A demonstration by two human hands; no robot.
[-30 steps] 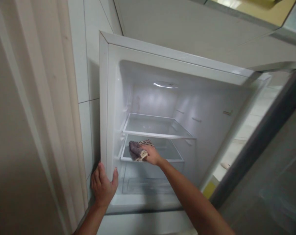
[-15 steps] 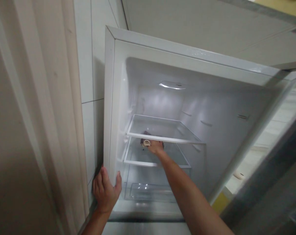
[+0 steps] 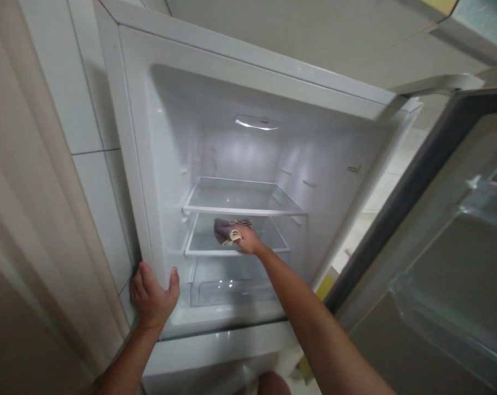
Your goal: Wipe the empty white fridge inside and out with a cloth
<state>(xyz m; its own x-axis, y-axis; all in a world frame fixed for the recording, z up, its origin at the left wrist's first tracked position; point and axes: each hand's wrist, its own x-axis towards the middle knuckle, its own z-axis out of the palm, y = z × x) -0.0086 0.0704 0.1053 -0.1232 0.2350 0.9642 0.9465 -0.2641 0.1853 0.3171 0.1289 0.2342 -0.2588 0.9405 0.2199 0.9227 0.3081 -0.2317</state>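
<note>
Inside the fridge (image 3: pixel 248 48), my right hand (image 3: pixel 248 240) is closed on a folded cloth (image 3: pixel 224 231), greyish with a cream edge and a patterned part. The cloth is at the lower glass shelf (image 3: pixel 203 241), under the upper glass shelf (image 3: pixel 236 196); whether it presses on the glass I cannot tell. My left hand (image 3: pixel 152 293) grips the fridge's left front edge, its fingers round the outer side and its thumb toward the inside.
Below the shelves is a clear drawer (image 3: pixel 219 293). The fridge door (image 3: pixel 450 236), with clear door racks, stands open on the right. A lamp cover (image 3: pixel 257 122) is in the fridge's ceiling. Pale wooden panelling (image 3: pixel 30 219) and wall tiles (image 3: pixel 96 181) stand at left.
The view has shifted so the fridge sits further left and more of the open door shows. My right hand and the cloth have come toward the lower shelf's front edge. My left hand keeps its hold.
</note>
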